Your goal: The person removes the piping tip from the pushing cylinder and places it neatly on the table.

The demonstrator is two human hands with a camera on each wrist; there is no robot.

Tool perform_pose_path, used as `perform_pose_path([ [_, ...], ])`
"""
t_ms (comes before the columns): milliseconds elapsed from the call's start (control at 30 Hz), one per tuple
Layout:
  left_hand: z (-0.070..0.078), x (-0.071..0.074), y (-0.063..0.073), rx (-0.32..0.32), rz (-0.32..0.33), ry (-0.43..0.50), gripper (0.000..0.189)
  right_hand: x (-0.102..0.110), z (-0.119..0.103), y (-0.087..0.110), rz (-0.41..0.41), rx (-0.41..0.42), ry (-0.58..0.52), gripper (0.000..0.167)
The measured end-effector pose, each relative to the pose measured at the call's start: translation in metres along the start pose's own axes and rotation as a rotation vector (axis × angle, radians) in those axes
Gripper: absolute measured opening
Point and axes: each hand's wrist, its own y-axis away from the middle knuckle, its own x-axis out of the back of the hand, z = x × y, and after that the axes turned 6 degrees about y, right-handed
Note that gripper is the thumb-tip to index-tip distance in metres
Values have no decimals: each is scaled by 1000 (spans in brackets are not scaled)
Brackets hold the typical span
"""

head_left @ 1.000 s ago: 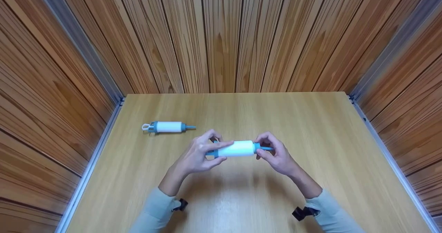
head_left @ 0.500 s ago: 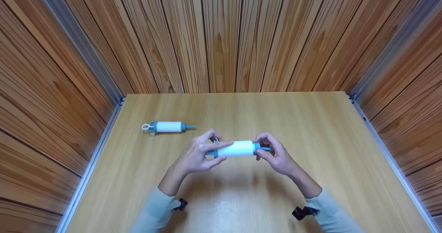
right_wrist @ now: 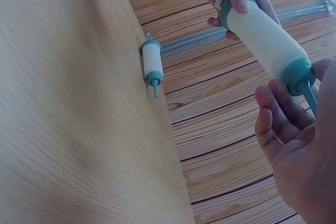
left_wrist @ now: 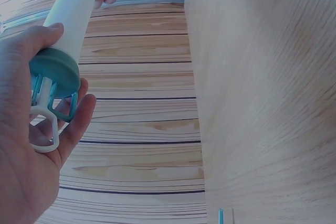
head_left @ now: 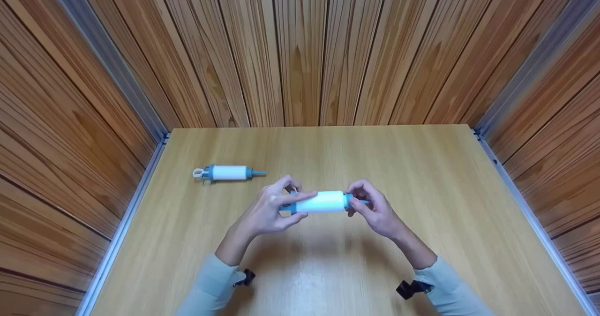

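Lying crosswise above the table [head_left: 422, 175], the syringe [head_left: 321, 202] points its nozzle right, left hand [head_left: 272, 210] gripping the plunger end, right hand [head_left: 377, 213] seemingly pinching the tip

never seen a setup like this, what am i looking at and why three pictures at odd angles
There is no machine here: a person works with two bare hands at a wooden table walled in by wooden panels. The person wears three cameras. The head view looks down from above; the other two sit on the wrists, so the table appears tilted in them.

Both hands hold one white tube with teal ends above the table. The left hand grips the end with the white ring, clearest in the left wrist view. The right hand pinches the thin teal nozzle end, as the right wrist view shows.

A second tube of the same kind lies on the table at the far left, untouched.
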Motion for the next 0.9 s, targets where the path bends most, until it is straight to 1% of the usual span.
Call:
perform_pose_path([
  [200, 0, 0, -1, -6, 4, 3, 47, 1, 2, 1, 1, 19, -10, 20],
  [500, 0, 0, 0, 23, -7, 10, 48, 0, 3, 1, 11, 75, 21, 29],
  [800, -2, -2, -1, -1, 7, 21, 48, 0, 3, 2, 24, 65, 47, 32],
  [900, -2, -2, -1, 2, 9, 21, 47, 0, 3, 2, 27, 60, 47, 31],
])
